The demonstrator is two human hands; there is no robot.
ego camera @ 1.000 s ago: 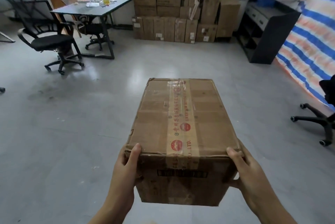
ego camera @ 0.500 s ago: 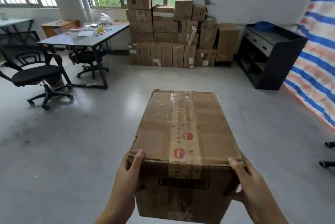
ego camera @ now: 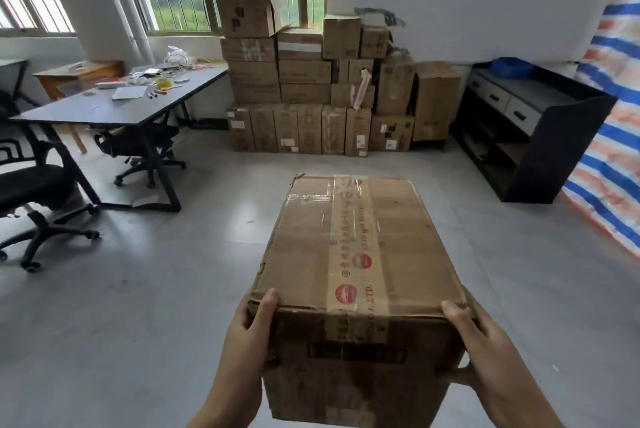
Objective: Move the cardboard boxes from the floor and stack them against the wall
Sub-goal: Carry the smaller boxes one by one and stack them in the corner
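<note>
I carry a brown cardboard box (ego camera: 356,254) with a taped seam and red printing, held off the floor in front of me. My left hand (ego camera: 242,341) grips its near left corner, thumb over the top edge. My right hand (ego camera: 485,355) grips the near right corner in the same way. Straight ahead, a stack of cardboard boxes (ego camera: 311,95) stands against the far wall under the window, several rows high, with an open-flapped box (ego camera: 247,12) on top at the left.
A dark table (ego camera: 114,109) with clutter and two black office chairs (ego camera: 31,192) stand at the left. A black shelf unit (ego camera: 533,130) lines the right side, next to a striped tarp (ego camera: 616,116). Grey floor (ego camera: 214,220) stretches between me and the stack.
The view has risen and I have moved closer to the stack against the wall. The box stays in both hands with the same grip.
</note>
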